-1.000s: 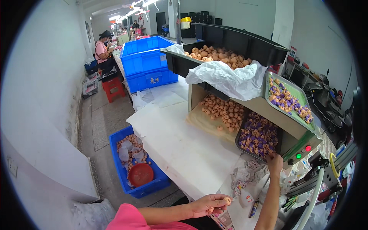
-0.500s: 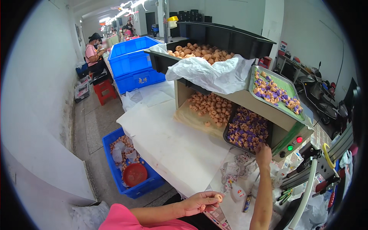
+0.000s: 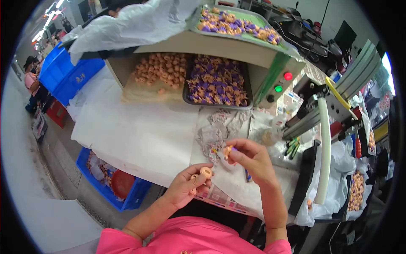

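- Left hand point(image 3: 182, 189): fingers closed, thumb and index gripping 1 hollow orange piece point(image 3: 206, 172) with its opening showing. At least 1 further piece is tucked into the curled fingers; the full count cannot be told.
- Right hand point(image 3: 255, 162): narrow pinch, thumb against fingers, on 1 small orange-and-purple piece point(image 3: 228, 151). It is held above the work table, near the left hand but apart from it.
- Progress, as judged: 1 piece of each kind is in hand and the 2 are not in contact. No joined pair can be made out in either hand.
- Stock in the open-fronted cabinet point(image 3: 203, 44): a heap of hollow orange pieces point(image 3: 163, 70) lies loose on a tan sheet point(image 3: 139, 94). Just beside it, a dark tray point(image 3: 248, 86) is well covered with orange-and-purple pieces.
- Stock on top: a green-lined tray point(image 3: 193, 24) carries more orange-and-purple pieces, with bare lining showing.
- At floor level: a blue crate point(image 3: 133, 197) contains round pieces and a red bowl point(image 3: 122, 184); whether these are finished cannot be determined.
- Assessment: much loose stock of both kinds is visible, so the larger share appears outstanding.
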`<state>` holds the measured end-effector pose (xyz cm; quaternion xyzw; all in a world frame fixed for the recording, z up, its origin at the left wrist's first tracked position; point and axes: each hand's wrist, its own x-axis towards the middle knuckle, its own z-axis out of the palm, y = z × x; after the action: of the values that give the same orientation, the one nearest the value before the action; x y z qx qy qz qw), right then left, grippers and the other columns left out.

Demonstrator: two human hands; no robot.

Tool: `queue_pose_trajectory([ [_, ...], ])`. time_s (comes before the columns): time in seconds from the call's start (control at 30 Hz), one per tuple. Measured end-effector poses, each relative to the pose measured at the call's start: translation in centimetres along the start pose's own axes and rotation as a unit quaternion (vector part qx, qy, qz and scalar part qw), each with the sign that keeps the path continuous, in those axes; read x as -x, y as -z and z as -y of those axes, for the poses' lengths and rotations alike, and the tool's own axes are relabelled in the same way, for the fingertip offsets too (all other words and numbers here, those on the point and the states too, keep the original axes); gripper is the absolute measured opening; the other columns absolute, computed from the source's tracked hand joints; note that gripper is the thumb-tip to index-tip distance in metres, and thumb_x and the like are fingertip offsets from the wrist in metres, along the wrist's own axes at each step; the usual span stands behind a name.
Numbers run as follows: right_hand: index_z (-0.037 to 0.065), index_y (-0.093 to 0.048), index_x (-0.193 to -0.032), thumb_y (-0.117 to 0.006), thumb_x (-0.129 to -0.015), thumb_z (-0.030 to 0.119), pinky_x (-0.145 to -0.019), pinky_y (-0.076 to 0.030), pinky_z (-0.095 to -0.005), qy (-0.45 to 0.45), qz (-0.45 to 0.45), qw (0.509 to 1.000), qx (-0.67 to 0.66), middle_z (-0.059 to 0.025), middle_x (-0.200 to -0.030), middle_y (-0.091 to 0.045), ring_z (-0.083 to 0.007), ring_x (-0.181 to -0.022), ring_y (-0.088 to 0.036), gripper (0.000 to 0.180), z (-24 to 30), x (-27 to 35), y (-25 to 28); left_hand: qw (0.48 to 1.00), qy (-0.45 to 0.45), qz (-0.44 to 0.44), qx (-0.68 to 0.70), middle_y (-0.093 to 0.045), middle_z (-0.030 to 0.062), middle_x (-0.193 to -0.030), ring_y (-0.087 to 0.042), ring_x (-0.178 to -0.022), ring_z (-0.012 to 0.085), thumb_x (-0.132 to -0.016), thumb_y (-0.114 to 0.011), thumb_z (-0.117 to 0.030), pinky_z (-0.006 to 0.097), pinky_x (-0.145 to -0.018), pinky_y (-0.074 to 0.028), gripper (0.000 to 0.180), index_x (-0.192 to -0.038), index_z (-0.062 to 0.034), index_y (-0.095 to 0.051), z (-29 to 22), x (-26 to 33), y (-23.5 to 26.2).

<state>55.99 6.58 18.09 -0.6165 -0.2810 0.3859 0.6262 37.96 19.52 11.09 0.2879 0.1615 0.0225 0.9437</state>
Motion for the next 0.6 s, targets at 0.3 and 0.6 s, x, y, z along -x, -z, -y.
queue_pose_trajectory([
  [0.3, -0.002, -0.067, -0.102, -0.07, -0.081, 0.0, -0.077, -0.054, -0.0268, 0.12, -0.04, 0.972, 0.198, -0.0129, -0.098, -0.067, -0.0183, -0.086, -0.067, 0.021, -2.6, 6.5, -1.3, 0.996, 0.008, 0.027, -0.085, -0.063, 0.0079, -0.102, -0.063, -0.082, 0.012, -0.087, -0.069, -0.017, 0.025, -0.072, -0.057, 0.041, -0.122, -0.002, -0.053, 1.5, 0.3, -0.9],
  [0.6, 0.0, -0.069, -0.1, -0.073, -0.077, 0.0, -0.067, -0.053, -0.0257, 0.142, -0.038, 0.949, 0.279, -0.011, -0.087, -0.068, -0.0174, -0.075, -0.066, 0.024, -2.6, 7.9, -1.5, 0.982, -0.029, 0.023, -0.184, -0.065, 0.0093, -0.096, -0.06, -0.073, 0.0108, -0.085, -0.072, -0.016, 0.023, -0.06, -0.052, 0.035, -0.112, 0.0021, -0.06, 2.4, 0.3, -1.2],
])
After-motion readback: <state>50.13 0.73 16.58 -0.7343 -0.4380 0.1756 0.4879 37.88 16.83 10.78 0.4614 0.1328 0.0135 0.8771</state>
